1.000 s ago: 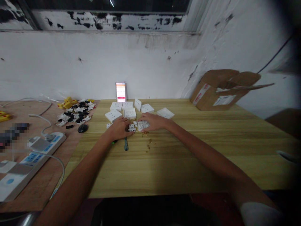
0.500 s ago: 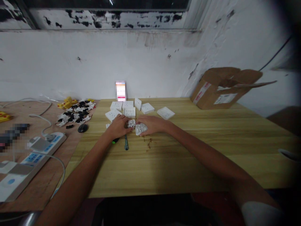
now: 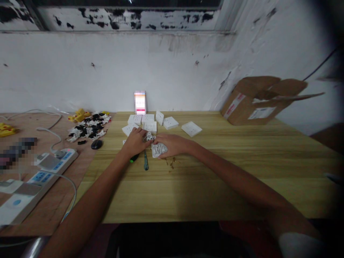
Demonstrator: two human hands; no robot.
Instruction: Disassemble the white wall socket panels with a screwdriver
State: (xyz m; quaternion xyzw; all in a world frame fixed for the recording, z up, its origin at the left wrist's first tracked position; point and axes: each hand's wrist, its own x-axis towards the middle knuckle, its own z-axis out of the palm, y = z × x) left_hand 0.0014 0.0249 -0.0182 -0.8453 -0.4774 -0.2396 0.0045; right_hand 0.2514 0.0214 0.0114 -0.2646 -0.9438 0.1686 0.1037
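My right hand (image 3: 174,144) is closed around the edge of a white wall socket panel (image 3: 159,150), whose ribbed inner side faces up. Close beside it, my left hand (image 3: 137,142) pinches a small white plastic piece with dark holes (image 3: 149,137); the fingertips partly cover it. Both hands nearly meet over the table. Just below them lies a screwdriver (image 3: 146,161) with a greenish translucent handle. A black and green tool handle (image 3: 133,158) pokes out from under my left hand. Small brass-coloured bits (image 3: 172,163) are scattered near my right hand.
Several white socket panels (image 3: 171,123) lie behind my hands, before a lit phone (image 3: 140,103) against the wall. An open cardboard box (image 3: 249,102) stands back right. Left are a mouse (image 3: 96,144), a black-and-white pile (image 3: 90,128) and a power strip (image 3: 45,181).
The socket panel in my right hand has shifted slightly left and down, turning a little. My left hand stays beside it with the small white piece. The whole view has shifted slightly.
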